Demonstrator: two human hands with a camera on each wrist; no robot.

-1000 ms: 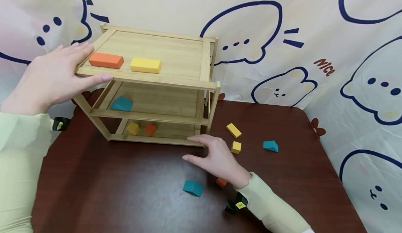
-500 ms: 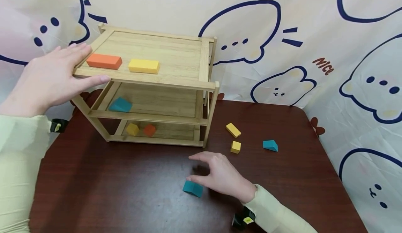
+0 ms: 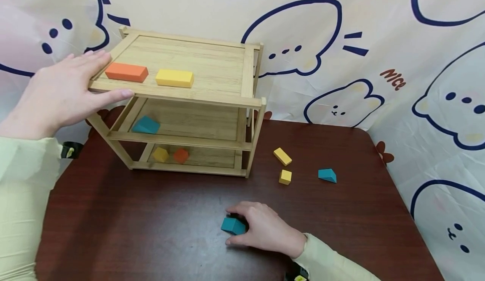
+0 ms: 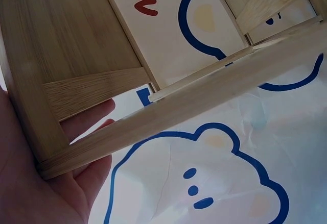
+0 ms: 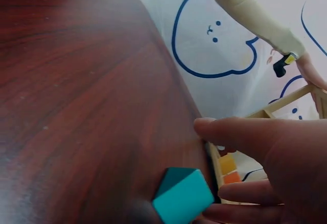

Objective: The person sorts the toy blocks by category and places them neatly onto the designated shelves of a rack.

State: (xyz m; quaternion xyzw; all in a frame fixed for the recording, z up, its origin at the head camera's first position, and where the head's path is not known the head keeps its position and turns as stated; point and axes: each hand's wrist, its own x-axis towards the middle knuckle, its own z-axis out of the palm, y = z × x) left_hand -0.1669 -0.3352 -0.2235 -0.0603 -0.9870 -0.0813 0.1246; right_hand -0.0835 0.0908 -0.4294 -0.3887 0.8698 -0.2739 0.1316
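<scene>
A teal wedge-shaped block (image 3: 233,226) lies on the dark table. My right hand (image 3: 265,230) is low around it, fingers on its far side and thumb on its near side. In the right wrist view a gap shows between the thumb (image 5: 225,132) and the teal block (image 5: 184,197). My left hand (image 3: 64,89) rests on the upper left corner of a three-tier wooden rack (image 3: 212,62), fingers straight and thumb along the front edge. The left wrist view shows its fingers (image 4: 89,119) behind the rack's corner.
The rack's top bears an orange block (image 3: 126,72) and a yellow block (image 3: 174,78). Another teal block (image 3: 146,124) lies on the middle tier; a yellow (image 3: 161,155) and an orange block (image 3: 181,155) on the bottom. Two yellow blocks (image 3: 282,156) and a teal one (image 3: 327,175) lie right.
My right hand has come down from beside the rack toward the near side of the table, to around the teal block. The left hand stays on the rack.
</scene>
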